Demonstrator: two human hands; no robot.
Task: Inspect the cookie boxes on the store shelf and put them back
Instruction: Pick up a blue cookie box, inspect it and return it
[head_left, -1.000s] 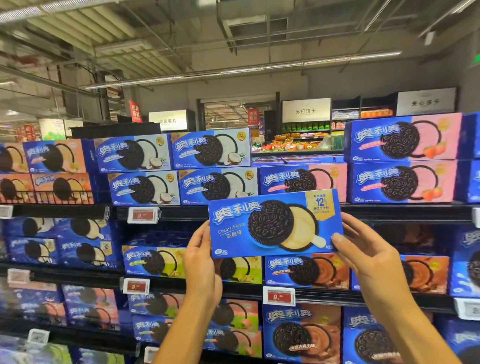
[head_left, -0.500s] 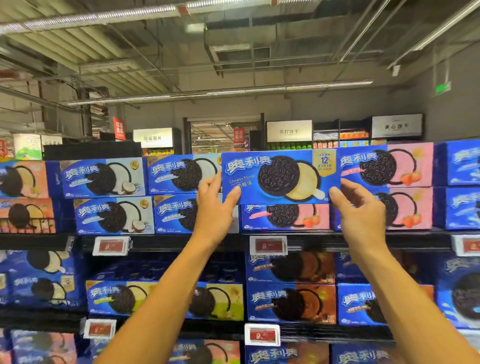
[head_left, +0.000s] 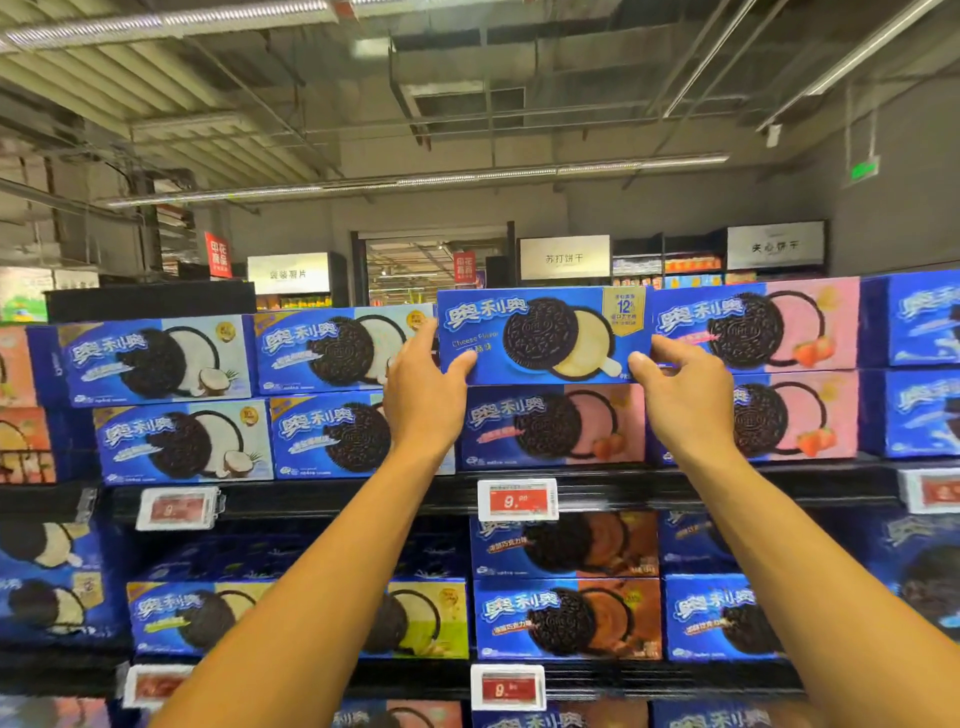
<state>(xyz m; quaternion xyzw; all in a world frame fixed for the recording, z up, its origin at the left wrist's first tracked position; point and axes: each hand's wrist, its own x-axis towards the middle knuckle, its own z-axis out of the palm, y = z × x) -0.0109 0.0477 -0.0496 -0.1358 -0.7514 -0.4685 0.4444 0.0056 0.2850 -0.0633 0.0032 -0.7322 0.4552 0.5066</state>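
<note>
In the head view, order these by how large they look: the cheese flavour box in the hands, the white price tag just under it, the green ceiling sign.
1. cheese flavour box, largest, though nearest the camera.
2. white price tag.
3. green ceiling sign, smallest, but far away.

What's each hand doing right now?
Left hand: grips the cheese cookie box at its left end.
Right hand: grips its right end.
</note>
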